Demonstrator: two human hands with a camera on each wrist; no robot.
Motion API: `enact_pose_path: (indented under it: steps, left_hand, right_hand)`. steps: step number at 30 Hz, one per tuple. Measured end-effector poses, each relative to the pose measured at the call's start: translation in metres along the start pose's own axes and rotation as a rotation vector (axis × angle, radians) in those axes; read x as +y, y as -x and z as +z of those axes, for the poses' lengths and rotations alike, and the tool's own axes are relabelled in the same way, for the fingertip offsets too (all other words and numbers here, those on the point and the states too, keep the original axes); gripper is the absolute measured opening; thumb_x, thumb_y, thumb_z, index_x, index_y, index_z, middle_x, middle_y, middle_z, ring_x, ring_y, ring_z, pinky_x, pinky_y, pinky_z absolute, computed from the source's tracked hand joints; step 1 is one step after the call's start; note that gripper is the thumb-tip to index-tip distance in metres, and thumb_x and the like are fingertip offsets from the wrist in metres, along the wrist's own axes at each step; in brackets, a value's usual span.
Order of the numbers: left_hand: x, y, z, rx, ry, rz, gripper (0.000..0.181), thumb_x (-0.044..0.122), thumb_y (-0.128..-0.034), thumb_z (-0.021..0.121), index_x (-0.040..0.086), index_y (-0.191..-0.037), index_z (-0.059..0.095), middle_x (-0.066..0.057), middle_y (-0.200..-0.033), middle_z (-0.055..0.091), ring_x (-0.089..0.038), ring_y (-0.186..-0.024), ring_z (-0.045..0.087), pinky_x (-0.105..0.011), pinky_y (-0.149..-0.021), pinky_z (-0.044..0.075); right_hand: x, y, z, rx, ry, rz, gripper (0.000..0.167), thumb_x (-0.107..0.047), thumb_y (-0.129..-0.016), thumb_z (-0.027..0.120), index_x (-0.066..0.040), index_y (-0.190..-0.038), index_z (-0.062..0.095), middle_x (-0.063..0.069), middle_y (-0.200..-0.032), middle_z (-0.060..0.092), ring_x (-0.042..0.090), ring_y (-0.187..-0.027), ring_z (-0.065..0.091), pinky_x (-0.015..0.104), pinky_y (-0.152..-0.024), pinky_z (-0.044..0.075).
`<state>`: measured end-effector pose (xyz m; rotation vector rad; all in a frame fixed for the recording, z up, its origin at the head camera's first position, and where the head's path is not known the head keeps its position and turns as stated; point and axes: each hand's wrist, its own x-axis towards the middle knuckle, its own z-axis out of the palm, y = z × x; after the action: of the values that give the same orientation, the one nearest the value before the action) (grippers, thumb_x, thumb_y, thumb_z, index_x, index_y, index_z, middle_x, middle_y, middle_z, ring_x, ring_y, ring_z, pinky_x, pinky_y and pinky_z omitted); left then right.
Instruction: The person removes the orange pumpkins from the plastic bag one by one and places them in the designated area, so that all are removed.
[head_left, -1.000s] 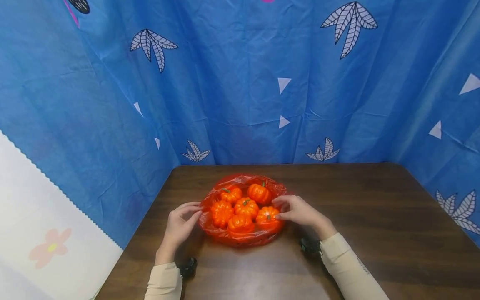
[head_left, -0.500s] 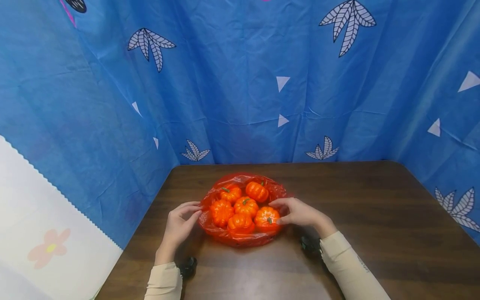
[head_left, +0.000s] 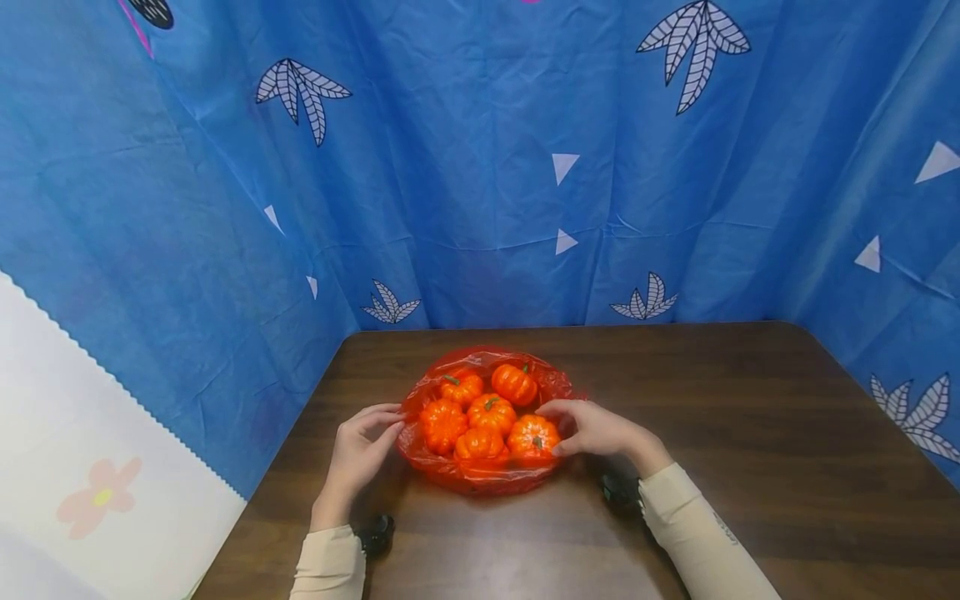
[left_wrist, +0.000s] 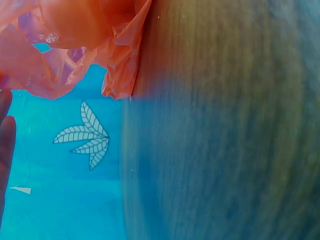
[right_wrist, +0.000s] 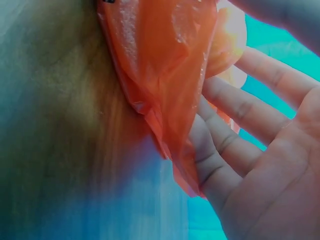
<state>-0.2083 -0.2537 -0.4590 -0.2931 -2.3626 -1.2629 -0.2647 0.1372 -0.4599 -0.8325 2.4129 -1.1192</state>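
A red plastic bag (head_left: 480, 479), its mouth spread wide, sits on the table with several small orange pumpkins (head_left: 491, 414) inside. My left hand (head_left: 358, 450) is at the bag's left rim, fingers and thumb slightly bent and apart; whether they touch the film I cannot tell. Only its fingers (left_wrist: 6, 145) show in the left wrist view, beside the bag (left_wrist: 75, 30). On the other side, my right hand (head_left: 600, 429) reaches over the right rim, next to the nearest pumpkin (head_left: 533, 436). Its loosely spread fingers (right_wrist: 245, 112) lie along the bag (right_wrist: 160, 75) in the right wrist view.
The dark wooden table (head_left: 712, 417) extends to the right of the bag and in front of it. A blue curtain (head_left: 487, 167) with leaf prints surrounds the back and sides. White cloth with a flower print (head_left: 105, 496) hangs at the left. Dark devices (head_left: 378, 533) sit under both wrists.
The right front pumpkin has turned, so its stem now faces nearer me. The back right pumpkin has shifted slightly left. My right fingers have moved slightly down and left; my left hand stays put.
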Motion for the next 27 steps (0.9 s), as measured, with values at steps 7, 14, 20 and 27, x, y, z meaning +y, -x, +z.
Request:
enact_pose_path:
  steps: [7, 14, 20, 27]
  left_hand:
    - [0.0, -0.001, 0.0, 0.012, 0.035, 0.055, 0.012, 0.001, -0.0837, 0.078, 0.007, -0.094, 0.079, -0.009, -0.108, 0.076, -0.019, -0.102, 0.068, -0.006, -0.09, 0.048]
    - [0.001, 0.0, 0.0, 0.014, 0.041, 0.054, 0.012, 0.001, -0.0832, 0.078, 0.006, -0.093, 0.079, -0.009, -0.107, 0.076, -0.012, -0.101, 0.068, -0.006, -0.09, 0.048]
    - [0.0, 0.0, 0.001, 0.022, 0.039, 0.076, 0.012, 0.001, -0.0836, 0.078, 0.007, -0.094, 0.079, -0.011, -0.106, 0.076, -0.025, -0.1, 0.069, -0.005, -0.09, 0.047]
    - [0.001, 0.0, 0.0, 0.017, 0.033, 0.057, 0.012, 0.001, -0.0834, 0.079, 0.007, -0.094, 0.079, -0.011, -0.107, 0.076, -0.021, -0.1, 0.069, -0.006, -0.09, 0.048]
  right_hand:
    - [-0.001, -0.001, 0.004, 0.016, 0.017, -0.033, 0.054, -0.016, -0.083, 0.078, -0.013, -0.131, 0.056, 0.006, -0.12, 0.065, 0.022, -0.103, 0.06, 0.044, -0.093, 0.055]
    - [-0.002, -0.001, 0.008, 0.02, 0.017, -0.042, 0.056, -0.014, -0.081, 0.077, -0.01, -0.132, 0.054, 0.008, -0.121, 0.064, 0.023, -0.104, 0.06, 0.045, -0.095, 0.054]
    - [-0.001, -0.002, 0.01, 0.037, 0.03, -0.035, 0.057, -0.014, -0.08, 0.078, -0.01, -0.132, 0.053, 0.008, -0.125, 0.063, 0.024, -0.11, 0.059, 0.049, -0.101, 0.051]
    - [-0.001, -0.002, 0.013, 0.049, 0.013, -0.008, 0.06, -0.016, -0.078, 0.079, -0.011, -0.13, 0.05, 0.01, -0.127, 0.062, 0.026, -0.112, 0.059, 0.052, -0.102, 0.051]
